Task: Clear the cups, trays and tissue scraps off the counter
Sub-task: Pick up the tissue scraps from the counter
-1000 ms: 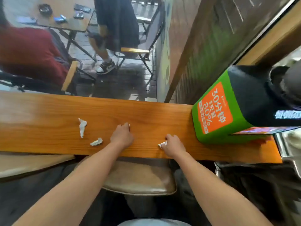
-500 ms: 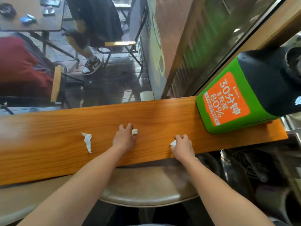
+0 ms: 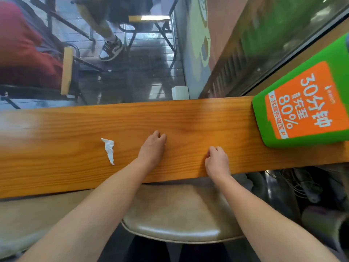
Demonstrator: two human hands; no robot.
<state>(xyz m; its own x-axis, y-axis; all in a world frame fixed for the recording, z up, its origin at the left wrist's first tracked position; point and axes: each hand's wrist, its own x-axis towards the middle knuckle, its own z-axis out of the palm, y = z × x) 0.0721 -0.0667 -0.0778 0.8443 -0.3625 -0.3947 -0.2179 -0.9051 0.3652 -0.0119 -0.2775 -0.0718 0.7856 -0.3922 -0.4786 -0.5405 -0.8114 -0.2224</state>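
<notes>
While both hands curl on counter (image 3: pixel 56 173), fists closed, contents not visible: left hand (image 3: pixel 152 148) mid-board, right hand (image 3: pixel 217 159) near front edge. Tissue scrap (image 3: pixel 109 149) lies loose, left of left hand. Advice: pinch scrap whole, lift clean, avoid tearing.

Curled fingers of both hands hide their contents; green box (image 3: pixel 309 103) cut off at right.
</notes>
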